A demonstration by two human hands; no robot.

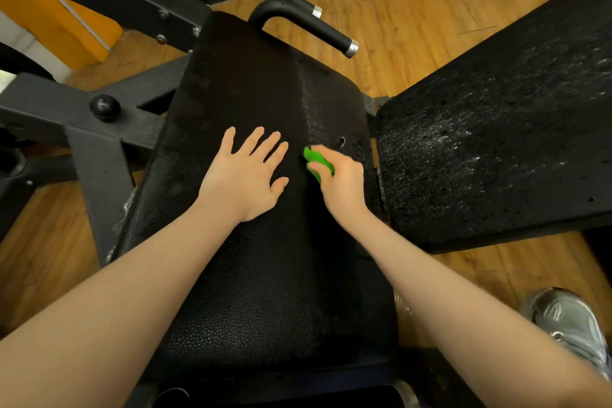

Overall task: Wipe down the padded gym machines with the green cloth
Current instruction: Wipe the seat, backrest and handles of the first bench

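Head view, looking down over a black padded seat (pixel 251 149) on a dark steel frame (pixel 96 156).

Hands: left hand (pixel 246 172) lies flat on the pad, fingers straight and fanned wide, holding nothing; it reads as a brace. Right hand (pixel 341 182) is curled around the green cloth (pixel 317 162), bunched small, only a bit of green showing past the fingers. Cloth sits against the pad near its right edge, beside a small tear or hole (pixel 341 141) in the cover.

Step in hand, as judged: wiping the right side of this seat. The strip above the cloth looks dusty or scuffed, so the stroke likely needs to run up along that edge toward the curved black handle (pixel 298 18).

Next move calls for: opening the cloth out for more contact, light pressure near the tear so it does not snag, and shifting the left hand off any area to be wiped.

Edges and room: the seat's right edge drops into a narrow gap before a second pad (pixel 496 142), heavily speckled white and seemingly not yet wiped. Handle bars crowd the top end. Wood floor (pixel 397 30) beyond lies open. A grey shoe (pixel 569 321) stands at lower right, close beside the seat.
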